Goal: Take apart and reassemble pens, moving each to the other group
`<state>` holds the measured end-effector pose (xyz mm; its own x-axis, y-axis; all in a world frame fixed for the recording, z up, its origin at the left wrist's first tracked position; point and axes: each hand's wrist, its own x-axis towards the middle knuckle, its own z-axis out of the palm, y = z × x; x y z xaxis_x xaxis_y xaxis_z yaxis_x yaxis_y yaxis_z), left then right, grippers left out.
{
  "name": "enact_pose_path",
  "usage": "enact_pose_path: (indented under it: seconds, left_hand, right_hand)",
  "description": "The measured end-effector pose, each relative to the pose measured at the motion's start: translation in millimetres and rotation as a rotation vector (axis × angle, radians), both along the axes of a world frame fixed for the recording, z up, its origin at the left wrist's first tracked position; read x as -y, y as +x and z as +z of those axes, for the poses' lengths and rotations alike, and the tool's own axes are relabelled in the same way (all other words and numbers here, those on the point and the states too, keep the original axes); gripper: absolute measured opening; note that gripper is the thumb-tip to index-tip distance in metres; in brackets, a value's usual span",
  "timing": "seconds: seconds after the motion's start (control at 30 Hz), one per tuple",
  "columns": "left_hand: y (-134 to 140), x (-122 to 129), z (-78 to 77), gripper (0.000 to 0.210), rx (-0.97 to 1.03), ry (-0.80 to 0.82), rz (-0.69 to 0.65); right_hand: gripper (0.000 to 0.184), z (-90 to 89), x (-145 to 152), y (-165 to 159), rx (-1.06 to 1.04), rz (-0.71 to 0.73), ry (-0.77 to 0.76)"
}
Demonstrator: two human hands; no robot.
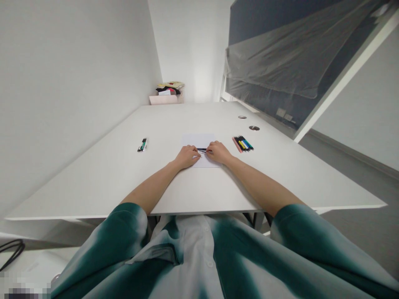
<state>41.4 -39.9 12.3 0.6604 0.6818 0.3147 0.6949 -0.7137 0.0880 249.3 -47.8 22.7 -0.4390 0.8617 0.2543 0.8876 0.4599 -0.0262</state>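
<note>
A sheet of white paper point(205, 163) lies flat on the white table in front of me. Over it, a slim dark pen point(201, 149) spans the gap between my two hands. My left hand point(188, 156) has its fingers closed at the pen's left end. At the right end, my right hand point(218, 152) pinches it with fingers bent. Just below the pen is a second thin dark line, too small to make out. Both hands rest low, close to the paper, and the fingers partly hide the pen's ends.
Several coloured pens point(243, 143) lie side by side to the right. A small group of green, white and black pens point(142, 145) is at the left. A pink box point(163, 99) with folded cloth stands at the far end. Two round metal-rimmed inserts point(254, 128) sit at the right edge.
</note>
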Motion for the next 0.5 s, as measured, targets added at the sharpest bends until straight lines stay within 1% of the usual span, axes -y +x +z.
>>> enact_pose_path:
  seconds: [0.17,0.3,0.5]
  left_hand:
    - [2.1,0.2,2.0,0.023,-0.012,-0.012,-0.003]
    - [2.3,1.3,4.6,0.023,0.016,0.003,-0.003]
    - [-2.5,-1.1,6.0,0.023,0.087,0.024,0.097]
  right_hand:
    - [0.024,-1.3,-0.9,0.4,-0.02,0.0,0.021]
    - [0.022,-1.2,-1.0,-0.1,-0.041,0.001,0.028]
    - [0.022,1.5,-0.7,-2.3,-0.081,-0.019,-0.004]
